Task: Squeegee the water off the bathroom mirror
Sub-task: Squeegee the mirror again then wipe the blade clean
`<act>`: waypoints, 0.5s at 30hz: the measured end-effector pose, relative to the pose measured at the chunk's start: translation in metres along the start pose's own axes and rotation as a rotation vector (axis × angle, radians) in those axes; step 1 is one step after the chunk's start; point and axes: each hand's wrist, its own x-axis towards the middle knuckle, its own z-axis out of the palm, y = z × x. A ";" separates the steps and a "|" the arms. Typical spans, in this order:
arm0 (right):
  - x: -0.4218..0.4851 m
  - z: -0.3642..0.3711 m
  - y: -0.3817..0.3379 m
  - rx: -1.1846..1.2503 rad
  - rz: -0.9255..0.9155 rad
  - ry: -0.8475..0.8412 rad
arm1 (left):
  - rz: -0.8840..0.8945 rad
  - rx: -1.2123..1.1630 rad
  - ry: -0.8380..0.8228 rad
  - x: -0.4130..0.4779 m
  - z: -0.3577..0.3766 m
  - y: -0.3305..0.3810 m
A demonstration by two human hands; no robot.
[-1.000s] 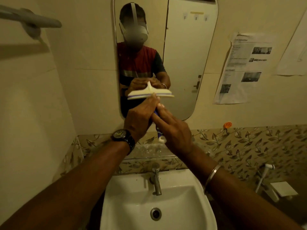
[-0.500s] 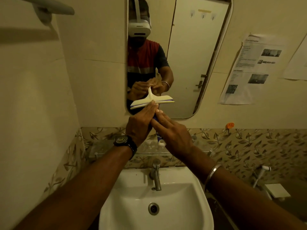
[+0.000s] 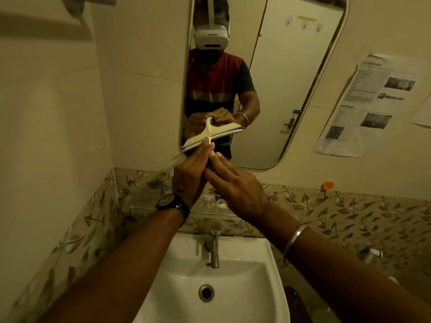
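Reaching over the white sink and its tap, both arms meet at the squeegee. The left hand, with a watch on its wrist, wraps the blue handle, one fingertip up against the cream head. The right hand lies against the handle's other side with its fingers straight, pressing rather than gripping. The rubber edge rests on the lower left part of the mirror, close to the bottom rim. It slants, with the left end lower and just past the mirror's left edge.

The stroke looks near its end. To finish it well, level the head so the whole edge meets the glass, keep the pressure even from both hands, and draw straight down off the bottom rim so the water runs toward the sink. A slanted edge is likely to leave a streak. How wet the glass is cannot be told.

Counted: one sink, one tap, two hands, one squeegee, one mirror and, farther right on the wall, two sheets of paper.
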 end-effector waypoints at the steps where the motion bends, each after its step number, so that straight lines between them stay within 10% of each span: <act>1: -0.004 0.001 0.000 0.005 -0.009 -0.025 | -0.006 0.017 0.007 -0.005 0.001 0.002; 15: 0.013 -0.001 0.007 -0.007 -0.185 -0.050 | -0.220 0.085 0.133 -0.013 -0.003 0.006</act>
